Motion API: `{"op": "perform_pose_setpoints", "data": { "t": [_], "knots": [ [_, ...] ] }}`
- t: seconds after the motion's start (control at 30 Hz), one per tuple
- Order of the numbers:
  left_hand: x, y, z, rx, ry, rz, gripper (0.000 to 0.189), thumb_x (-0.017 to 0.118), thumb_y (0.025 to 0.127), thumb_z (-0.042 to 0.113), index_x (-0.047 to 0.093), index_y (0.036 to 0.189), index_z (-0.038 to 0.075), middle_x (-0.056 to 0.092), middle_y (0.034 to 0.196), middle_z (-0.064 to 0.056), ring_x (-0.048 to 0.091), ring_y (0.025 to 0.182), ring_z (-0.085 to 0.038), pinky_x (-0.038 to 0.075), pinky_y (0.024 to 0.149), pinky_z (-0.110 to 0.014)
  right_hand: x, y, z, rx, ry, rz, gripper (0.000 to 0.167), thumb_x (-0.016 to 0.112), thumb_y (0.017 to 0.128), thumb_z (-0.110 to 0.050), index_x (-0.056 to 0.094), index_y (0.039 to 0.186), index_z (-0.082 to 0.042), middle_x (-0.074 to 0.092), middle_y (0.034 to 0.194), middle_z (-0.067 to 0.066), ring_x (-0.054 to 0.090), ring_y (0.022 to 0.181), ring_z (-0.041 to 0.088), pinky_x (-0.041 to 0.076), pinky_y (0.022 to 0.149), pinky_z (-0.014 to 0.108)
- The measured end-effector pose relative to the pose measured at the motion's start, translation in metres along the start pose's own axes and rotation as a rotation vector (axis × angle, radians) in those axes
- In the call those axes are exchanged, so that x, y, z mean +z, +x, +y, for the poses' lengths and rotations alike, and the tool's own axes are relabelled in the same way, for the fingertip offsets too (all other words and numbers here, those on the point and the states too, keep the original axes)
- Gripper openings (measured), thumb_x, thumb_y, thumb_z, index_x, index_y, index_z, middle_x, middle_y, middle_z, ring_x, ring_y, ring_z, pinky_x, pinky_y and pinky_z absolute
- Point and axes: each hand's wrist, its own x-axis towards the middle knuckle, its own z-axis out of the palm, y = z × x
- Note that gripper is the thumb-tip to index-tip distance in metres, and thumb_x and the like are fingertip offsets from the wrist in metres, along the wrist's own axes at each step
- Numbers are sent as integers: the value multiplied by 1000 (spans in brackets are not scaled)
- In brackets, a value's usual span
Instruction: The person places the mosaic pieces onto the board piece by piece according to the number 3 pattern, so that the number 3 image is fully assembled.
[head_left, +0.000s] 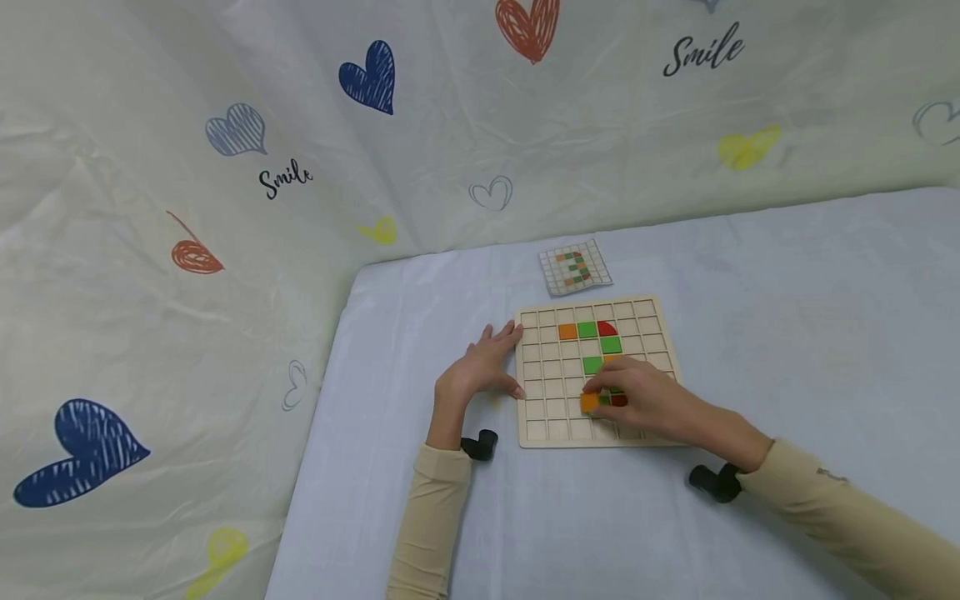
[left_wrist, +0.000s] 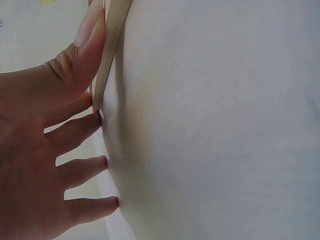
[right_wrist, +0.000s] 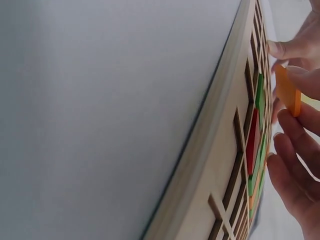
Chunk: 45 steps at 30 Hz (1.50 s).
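A wooden grid board (head_left: 551, 425) lies flat on the white cloth, with several green, orange and red tiles set in its squares. My right hand (head_left: 651, 398) is over the lower right part of the board and pinches an orange square tile (head_left: 590, 403) between thumb and fingers. In the right wrist view that orange tile (right_wrist: 287, 91) stands tilted above the grid, beside a green tile and a red tile (right_wrist: 253, 142). My left hand (head_left: 480, 368) rests at the board's left edge, fingers spread, thumb and fingertips touching the rim. Part of the tile pattern is hidden under the right hand.
A patterned paper card (head_left: 576, 267) showing a small coloured grid lies just beyond the board's far edge. Black wrist camera mounts (head_left: 480, 445) show beside both forearms. Behind the table hangs a pale cloth (head_left: 435, 158) printed with hearts.
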Motion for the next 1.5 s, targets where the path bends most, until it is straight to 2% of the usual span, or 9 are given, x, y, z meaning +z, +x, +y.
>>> {"op": "perform_pose_setpoints", "data": {
  "t": [0.2,0.5,0.93,1.07,1.2,1.3,1.4,1.43,1.5],
  "knots": [
    [-1,-1,-1,-3,2,1,109,90,80,19,22,166,18,11,174,1,-2,161,-31,8,129,-57,4,8,-4,23,-10,-26,20,87,82,-17,81,101,-12,70,98,-5,59,90,16,53,76,31],
    [-2,-2,0,-9,-7,-1,108,89,80,19,23,166,19,11,174,1,-2,161,-30,7,130,-56,10,16,-5,18,-21,-70,20,86,83,-16,81,101,-10,70,95,-5,60,90,14,56,82,37],
    [-1,0,-1,-6,-9,-5,110,90,80,20,22,166,19,10,174,3,-3,161,-30,7,130,-56,15,16,-6,13,-35,-47,22,88,79,-12,80,99,-11,68,98,-3,62,92,17,58,80,37],
    [-3,-1,0,3,-10,1,110,90,79,20,23,166,19,12,174,2,-2,161,-30,8,130,-56,11,14,-5,6,-16,-53,23,86,82,-13,79,103,-11,69,101,-2,62,94,18,56,82,38],
    [-4,-1,1,3,-2,18,105,90,80,24,28,165,20,17,173,1,5,161,-29,13,130,-54,1,7,2,28,-6,-19,23,83,87,-14,78,109,-11,71,108,0,64,99,20,57,84,38],
    [-5,-2,1,-12,41,121,92,85,84,39,37,161,25,33,168,2,28,157,-27,34,122,-54,-8,1,12,30,-9,54,24,80,89,-12,77,112,-7,72,114,7,67,106,28,59,88,45],
    [-5,-4,2,12,84,325,68,72,93,52,51,154,30,55,154,1,60,133,-27,56,93,-51,-19,-4,23,26,-25,139,32,78,91,-12,74,121,-2,69,125,17,64,119,38,57,95,54],
    [-5,-4,3,32,98,402,59,67,97,52,54,151,31,59,150,1,64,128,-26,58,84,-49,-23,-6,26,27,-33,162,36,78,91,-12,72,125,-1,67,130,20,61,123,41,55,97,58],
    [-6,-3,5,85,143,525,48,58,103,47,57,149,31,60,148,-1,64,128,-29,59,86,-49,-30,-10,33,46,-51,199,46,78,91,-14,67,133,-1,60,142,23,52,134,46,48,103,65]
  ]
}}
